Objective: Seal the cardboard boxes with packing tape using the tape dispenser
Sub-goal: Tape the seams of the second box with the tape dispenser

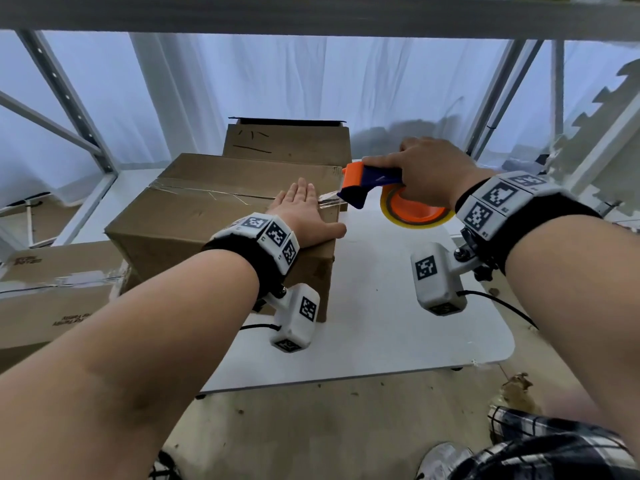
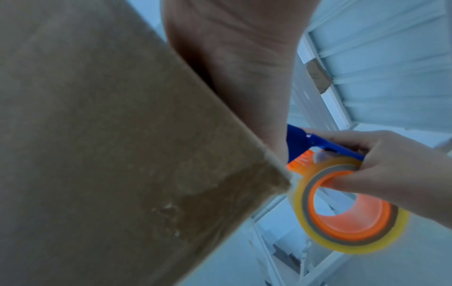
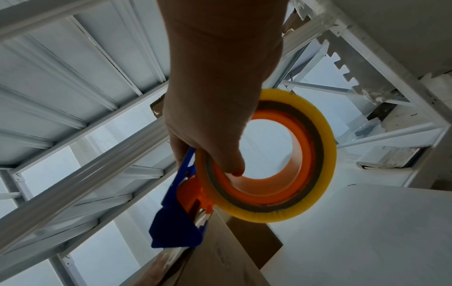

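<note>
Brown corrugated cardboard box (image 1: 221,216) stands on a white, round-cornered table (image 1: 398,327), flaps closed, with a glossy, wrinkled strip of clear tape (image 1: 207,192) running along its top seam. The left hand (image 1: 304,213) lies flat on the box top at its right end, fingers straight and together, thumb spread along the near edge; it holds nothing. The right hand (image 1: 433,171) holds the tape dispenser (image 1: 370,183) just off the box's right edge, fingers over the blue plastic body and thumb hooked inside the orange hub. The dispenser carries an orange guard at its front and a ring-shaped roll of yellowish translucent tape (image 1: 415,211) on a grey core. A short stretch of clear tape runs from the dispenser's mouth to the box top, beside the left fingertips. A second box (image 1: 287,140), marked with dark pen strokes, stands behind the first. A third, taped box (image 1: 59,289) sits lower at left. White sheeting (image 1: 311,81) hangs behind a grey metal frame (image 1: 65,95).
</note>
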Motion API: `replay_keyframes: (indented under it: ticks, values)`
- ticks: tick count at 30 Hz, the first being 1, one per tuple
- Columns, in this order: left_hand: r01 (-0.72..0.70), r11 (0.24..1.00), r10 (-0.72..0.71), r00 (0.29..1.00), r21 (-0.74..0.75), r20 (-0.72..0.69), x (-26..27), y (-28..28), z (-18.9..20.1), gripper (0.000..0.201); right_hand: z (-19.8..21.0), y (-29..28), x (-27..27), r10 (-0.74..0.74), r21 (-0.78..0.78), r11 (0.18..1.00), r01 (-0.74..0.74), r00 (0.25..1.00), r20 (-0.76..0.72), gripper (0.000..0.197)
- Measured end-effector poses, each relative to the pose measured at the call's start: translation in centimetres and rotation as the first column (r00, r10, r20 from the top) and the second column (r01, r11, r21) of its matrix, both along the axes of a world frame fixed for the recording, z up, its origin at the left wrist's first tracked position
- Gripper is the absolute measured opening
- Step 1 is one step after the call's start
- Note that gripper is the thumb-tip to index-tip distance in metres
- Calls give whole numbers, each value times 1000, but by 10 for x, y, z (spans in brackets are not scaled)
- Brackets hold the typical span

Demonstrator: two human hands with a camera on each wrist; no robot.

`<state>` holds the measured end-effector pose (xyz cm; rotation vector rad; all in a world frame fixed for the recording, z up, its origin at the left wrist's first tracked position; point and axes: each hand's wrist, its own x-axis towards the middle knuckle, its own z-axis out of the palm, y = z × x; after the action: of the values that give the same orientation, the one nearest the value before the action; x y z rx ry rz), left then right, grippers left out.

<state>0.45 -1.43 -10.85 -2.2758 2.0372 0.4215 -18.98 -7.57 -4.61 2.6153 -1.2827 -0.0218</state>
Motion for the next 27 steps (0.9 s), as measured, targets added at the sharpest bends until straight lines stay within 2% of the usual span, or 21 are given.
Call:
replay_keyframes:
  ticks: [8, 15, 23, 27]
  values:
    - [32, 999, -31, 999, 5, -15, 1, 2, 1, 92, -21, 13, -31, -101, 11, 995, 100, 993, 61, 63]
    - [171, 985, -170, 985, 9, -40, -14, 4, 3, 66, -23, 8, -28, -90, -36, 995, 93, 992, 84, 62]
    - [197, 980, -197, 980, 39, -18, -9, 3, 6, 69, -50, 11, -52, 40, -81, 996, -22, 973, 228, 61]
    - [192, 981, -193, 981, 34, 3, -10, 3, 4, 69, -69, 10, -69, 26, -78, 997, -4, 958, 287, 65]
